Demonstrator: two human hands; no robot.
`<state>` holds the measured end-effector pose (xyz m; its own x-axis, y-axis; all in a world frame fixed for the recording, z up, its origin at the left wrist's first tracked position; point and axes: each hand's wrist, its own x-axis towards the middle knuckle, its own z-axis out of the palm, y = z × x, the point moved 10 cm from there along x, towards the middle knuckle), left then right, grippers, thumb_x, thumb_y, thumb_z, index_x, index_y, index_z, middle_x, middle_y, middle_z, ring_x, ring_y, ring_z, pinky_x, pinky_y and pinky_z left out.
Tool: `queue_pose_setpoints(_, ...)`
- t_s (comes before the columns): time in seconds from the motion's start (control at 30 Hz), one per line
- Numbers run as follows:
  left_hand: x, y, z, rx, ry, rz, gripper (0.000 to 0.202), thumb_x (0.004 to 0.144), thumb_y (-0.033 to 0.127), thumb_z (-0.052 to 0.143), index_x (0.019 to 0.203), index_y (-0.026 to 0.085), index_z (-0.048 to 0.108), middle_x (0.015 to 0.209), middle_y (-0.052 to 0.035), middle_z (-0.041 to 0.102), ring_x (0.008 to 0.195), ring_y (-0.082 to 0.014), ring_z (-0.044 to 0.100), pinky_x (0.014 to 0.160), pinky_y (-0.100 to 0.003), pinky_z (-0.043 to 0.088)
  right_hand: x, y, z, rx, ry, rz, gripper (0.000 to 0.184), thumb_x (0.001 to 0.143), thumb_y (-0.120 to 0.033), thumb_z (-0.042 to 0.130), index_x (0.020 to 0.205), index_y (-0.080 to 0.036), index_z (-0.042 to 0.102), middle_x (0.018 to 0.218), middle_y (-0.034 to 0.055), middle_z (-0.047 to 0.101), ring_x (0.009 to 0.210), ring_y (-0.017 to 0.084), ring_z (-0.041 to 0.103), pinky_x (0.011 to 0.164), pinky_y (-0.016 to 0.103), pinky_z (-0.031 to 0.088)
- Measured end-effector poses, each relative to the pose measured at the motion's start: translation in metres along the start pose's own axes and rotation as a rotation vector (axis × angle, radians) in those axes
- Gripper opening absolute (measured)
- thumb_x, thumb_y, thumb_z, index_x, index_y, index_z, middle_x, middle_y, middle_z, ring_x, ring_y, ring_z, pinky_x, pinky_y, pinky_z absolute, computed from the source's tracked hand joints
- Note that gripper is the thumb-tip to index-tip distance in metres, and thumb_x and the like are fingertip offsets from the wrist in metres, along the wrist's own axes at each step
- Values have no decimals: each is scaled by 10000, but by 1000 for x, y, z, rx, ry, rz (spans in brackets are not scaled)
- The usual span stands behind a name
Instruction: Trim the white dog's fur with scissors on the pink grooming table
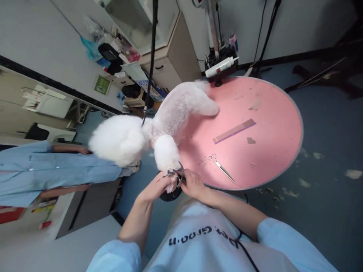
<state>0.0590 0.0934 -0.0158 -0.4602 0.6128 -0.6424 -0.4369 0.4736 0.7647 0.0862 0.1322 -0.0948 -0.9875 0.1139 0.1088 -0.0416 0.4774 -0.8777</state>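
Observation:
A white fluffy dog (177, 109) stands at the edge of a round pink table (272, 132), its rounded head towards the left. My left hand (157, 186) is closed around the dog's front paw (171, 185), below a fluffy foreleg. Close beside it, my right hand (193, 184) grips a small metal tool (179, 176) against the paw; its exact kind is partly hidden by the fingers. On the tabletop, to the right of my right hand, lie silver scissors (221, 167) and a flat comb (235, 131).
A black leash (151, 56) hangs down to the dog's neck. A white bottle (221, 67) rests in a black holder at the table's far edge. Another person in a blue smock (65, 170) stands at the left. Hair clumps (304, 183) lie on the floor.

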Motion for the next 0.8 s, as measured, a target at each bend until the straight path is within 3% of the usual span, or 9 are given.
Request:
queue_pose_setpoints(0.13,2,3,8,-60,-44,-3,374,788,379,577,597,108,403,478,18,377,455,-39,365,501,-199,293,0,3,2,-31,2,-10,251,782,-53,419,977,-148,545,814,74,633,763,200,596,709,316,445)
queue_pose_setpoints(0.37,1,3,10,-114,-63,-15,359,771,369,598,630,120,382,464,39,334,431,-33,344,475,-190,278,5,-2,-11,67,94,-54,267,767,-185,500,1032,-154,499,911,97,620,844,223,582,735,338,460)
queue_pose_setpoints(0.5,1,2,12,-134,-100,-23,379,777,383,596,624,120,369,470,42,317,432,-29,339,476,-190,276,6,2,-3,62,66,-62,254,796,-85,407,1017,-159,507,867,78,629,789,195,591,710,317,455)
queue_pose_setpoints(0.7,0,6,17,-140,-134,-25,412,766,408,606,615,127,345,468,49,299,418,-26,335,463,-187,265,9,-6,-4,124,55,-137,283,785,-189,499,1065,-156,491,951,95,613,867,209,583,738,326,460)
queue_pose_setpoints(0.8,0,7,18,-140,-136,-16,427,757,431,611,619,132,339,469,51,304,420,-25,334,462,-186,268,13,-2,-3,121,47,-105,245,804,-137,437,1044,-159,485,898,78,616,784,185,580,681,300,449)
